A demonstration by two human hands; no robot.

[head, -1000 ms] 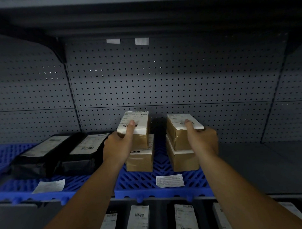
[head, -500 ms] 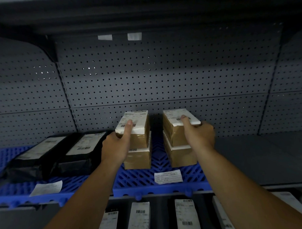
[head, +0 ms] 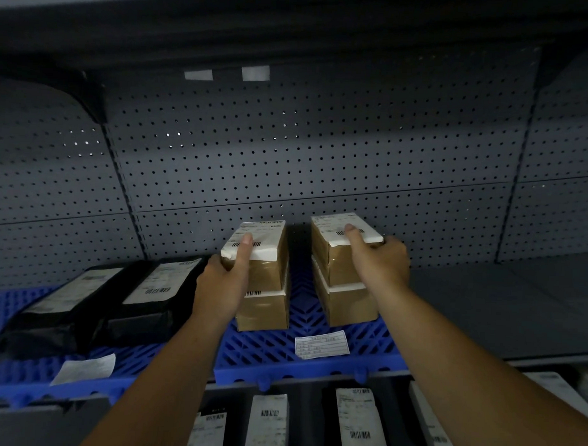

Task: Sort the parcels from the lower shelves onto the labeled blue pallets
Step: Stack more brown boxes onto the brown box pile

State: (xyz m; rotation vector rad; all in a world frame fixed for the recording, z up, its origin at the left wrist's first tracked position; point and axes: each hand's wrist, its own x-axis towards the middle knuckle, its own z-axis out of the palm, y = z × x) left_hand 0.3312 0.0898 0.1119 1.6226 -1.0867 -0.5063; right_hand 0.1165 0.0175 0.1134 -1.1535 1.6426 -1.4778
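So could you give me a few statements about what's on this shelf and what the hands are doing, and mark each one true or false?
1. Each hand grips the top box of a two-box stack. True: the left hand holds the left top brown box, the right hand the right top brown box.
2. The brown boxes stand on a blue pallet. True.
3. The black parcels lie to the right of the brown boxes. False: they lie to the left.
4. The paper label on the pallet's front lies under a box. False: it lies bare, in front of the stacks.
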